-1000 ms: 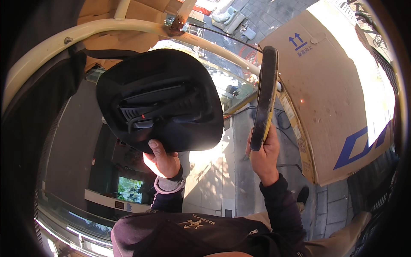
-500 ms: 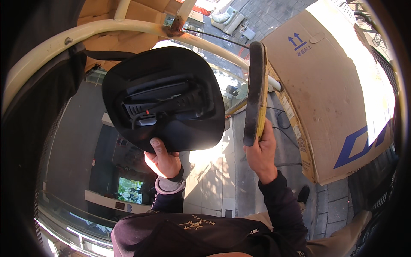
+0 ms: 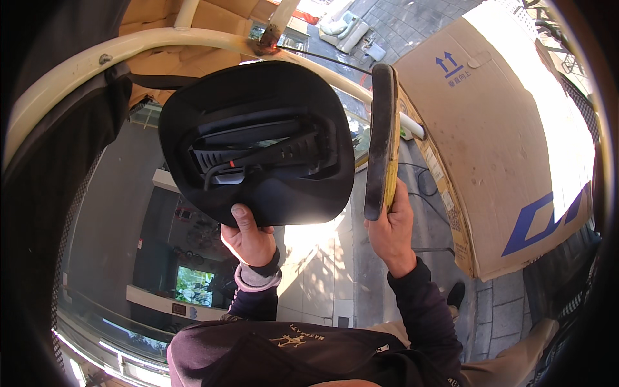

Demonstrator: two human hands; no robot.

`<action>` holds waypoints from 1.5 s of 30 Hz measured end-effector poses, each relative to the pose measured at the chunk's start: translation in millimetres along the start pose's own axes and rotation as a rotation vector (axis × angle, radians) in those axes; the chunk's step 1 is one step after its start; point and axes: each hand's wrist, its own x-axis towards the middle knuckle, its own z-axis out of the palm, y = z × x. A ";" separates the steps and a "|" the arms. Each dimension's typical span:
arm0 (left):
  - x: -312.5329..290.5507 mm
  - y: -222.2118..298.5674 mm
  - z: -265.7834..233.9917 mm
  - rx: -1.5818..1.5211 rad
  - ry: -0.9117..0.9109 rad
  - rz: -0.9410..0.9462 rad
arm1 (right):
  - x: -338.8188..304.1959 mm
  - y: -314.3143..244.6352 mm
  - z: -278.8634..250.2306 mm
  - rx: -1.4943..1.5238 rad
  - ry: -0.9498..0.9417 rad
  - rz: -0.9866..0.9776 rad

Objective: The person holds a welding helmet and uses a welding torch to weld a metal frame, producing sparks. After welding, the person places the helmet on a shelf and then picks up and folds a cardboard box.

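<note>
My left hand (image 3: pixel 250 238) grips the lower edge of a black welding shield (image 3: pixel 290 200), thumb on the near side and fingers mostly hidden behind. The shield's recessed middle has a window opening, ribbed plastic parts and a small red mark. To its right, my right hand (image 3: pixel 393 226) is wrapped round the lower end of a long black-and-yellow tool (image 3: pixel 380 142), apparently a welding electrode holder. From the tool's top a thin dark rod (image 3: pixel 325 56) runs left to a rusty, scorched joint (image 3: pixel 267 48) on a cream metal tube (image 3: pixel 148 40).
A large cardboard box (image 3: pixel 477 148) with blue markings stands close on the right. Dark fabric (image 3: pixel 64 135) hangs from the tube at left. Dark cables (image 3: pixel 422 187) lie on the paving below, near my shoe (image 3: pixel 456 295). Brown cardboard (image 3: pixel 213 22) shows behind the tube.
The shield has shifted a little right and grown larger in view, closing on the tool. My right hand and the tool have moved slightly left. A small orange spot shows at the rod's tip.
</note>
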 end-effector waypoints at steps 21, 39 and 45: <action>3.2 -1.5 4.5 -0.070 -0.126 0.041 | 3.6 0.6 0.0 -0.080 -0.005 -0.008; -3.6 -5.6 -18.3 -0.034 -0.014 0.061 | -2.7 -17.4 -8.3 0.148 -0.022 -0.049; -4.1 1.9 -16.2 -0.011 -0.045 0.072 | -4.5 -14.3 -1.6 0.029 0.024 0.000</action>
